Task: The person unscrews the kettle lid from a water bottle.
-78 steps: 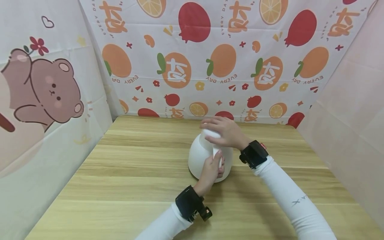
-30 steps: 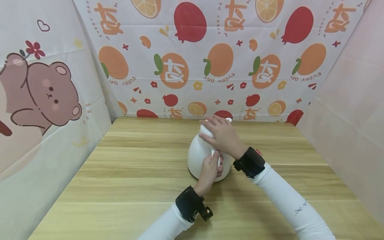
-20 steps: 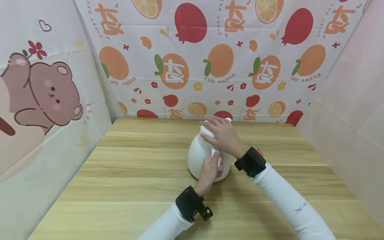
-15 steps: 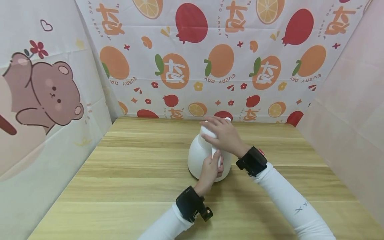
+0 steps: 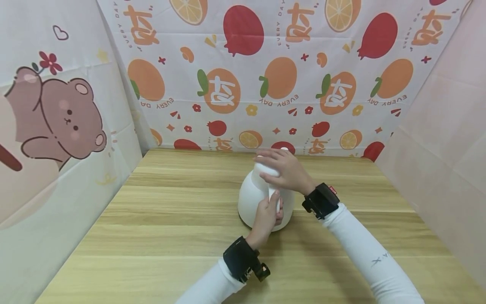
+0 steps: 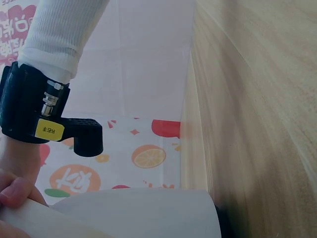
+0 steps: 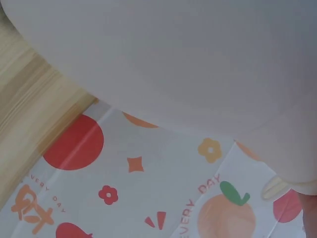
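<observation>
A white vacuum jug [image 5: 248, 202] stands upright on the wooden table, its body widening toward the base. My left hand [image 5: 265, 219] grips the handle [image 5: 272, 191] on the near side, thumb on top. Over the jug's top, my right hand [image 5: 287, 171] holds the white lid [image 5: 266, 169] with its fingers spread around it. A small white tip shows behind the right hand. In the left wrist view the jug [image 6: 143, 213] fills the bottom, with my right hand [image 6: 20, 161] above it. The pale jug body [image 7: 148, 59] covers most of the right wrist view.
The wooden table [image 5: 159, 240] surrounds the jug. A fruit-print cloth [image 5: 167, 118] hangs behind it. A bear-print cloth [image 5: 76, 181] borders the left side and a plain pale cloth [image 5: 436, 160] the right.
My right hand has twisted on the lid, first one way, then back. The small white tip behind it has shifted left over the last second. My left hand keeps its grip on the handle.
</observation>
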`<action>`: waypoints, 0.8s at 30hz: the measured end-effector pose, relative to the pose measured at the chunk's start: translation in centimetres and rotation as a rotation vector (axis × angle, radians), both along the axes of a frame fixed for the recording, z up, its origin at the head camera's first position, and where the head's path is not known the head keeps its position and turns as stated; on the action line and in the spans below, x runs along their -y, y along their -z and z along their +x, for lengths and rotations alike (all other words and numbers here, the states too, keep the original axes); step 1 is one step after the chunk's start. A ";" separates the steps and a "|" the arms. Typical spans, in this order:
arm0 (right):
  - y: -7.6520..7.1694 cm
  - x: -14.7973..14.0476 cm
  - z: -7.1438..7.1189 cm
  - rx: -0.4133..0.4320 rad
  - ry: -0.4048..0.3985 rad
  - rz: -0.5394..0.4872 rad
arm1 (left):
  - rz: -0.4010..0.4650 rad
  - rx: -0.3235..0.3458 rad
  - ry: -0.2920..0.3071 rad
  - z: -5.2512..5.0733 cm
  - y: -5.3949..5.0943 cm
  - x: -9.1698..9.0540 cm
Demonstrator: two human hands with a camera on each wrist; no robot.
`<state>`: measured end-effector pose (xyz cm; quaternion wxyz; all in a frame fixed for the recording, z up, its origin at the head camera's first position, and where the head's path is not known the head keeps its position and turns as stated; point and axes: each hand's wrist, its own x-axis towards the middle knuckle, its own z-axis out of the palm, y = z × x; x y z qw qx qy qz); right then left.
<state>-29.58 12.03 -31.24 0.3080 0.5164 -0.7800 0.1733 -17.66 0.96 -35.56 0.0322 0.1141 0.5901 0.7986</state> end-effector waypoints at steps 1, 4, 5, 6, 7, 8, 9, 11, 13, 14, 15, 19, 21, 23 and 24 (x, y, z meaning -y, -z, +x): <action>0.0 0.0 0.1 -0.002 0.004 -0.002 | 0.002 -0.001 0.001 0.0 0.0 0.0; -0.1 0.3 0.5 -0.011 0.058 0.015 | 0.005 -0.008 -0.002 0.0 0.0 0.0; -0.1 0.5 0.7 -0.012 0.089 0.024 | 0.007 -0.008 -0.004 0.0 0.1 0.0; -0.1 0.6 0.9 -0.013 0.119 0.030 | 0.009 -0.009 -0.005 0.0 0.1 0.1; -0.1 0.7 1.1 -0.016 0.151 0.036 | 0.011 -0.007 -0.005 0.0 0.1 0.1; -0.1 0.8 1.3 -0.018 0.182 0.043 | 0.012 -0.005 -0.004 0.0 0.1 0.1; 0.0 0.9 1.5 -0.019 0.209 0.046 | 0.016 -0.003 -0.003 0.0 0.1 0.1; 0.1 1.0 1.7 -0.020 0.246 0.043 | 0.017 0.000 -0.001 0.0 0.1 0.1; 0.2 1.0 1.8 -0.017 0.261 0.035 | 0.015 -0.002 0.002 0.0 0.1 0.1; 0.3 1.0 1.8 -0.013 0.262 0.033 | 0.013 -0.005 0.003 0.0 0.1 0.1; 0.3 0.9 1.7 -0.010 0.260 0.029 | 0.012 -0.005 0.004 0.0 0.1 0.1; 0.6 0.6 1.4 0.019 0.219 0.011 | 0.001 -0.011 0.005 0.0 0.1 0.1; 0.6 0.4 1.1 0.027 0.184 -0.002 | -0.003 -0.013 0.005 0.0 0.1 0.1; 0.6 0.2 0.9 0.027 0.144 -0.015 | -0.006 -0.016 0.004 -0.1 0.2 0.1; 0.6 0.1 0.7 0.025 0.122 -0.021 | -0.005 -0.016 0.005 -0.1 0.2 0.1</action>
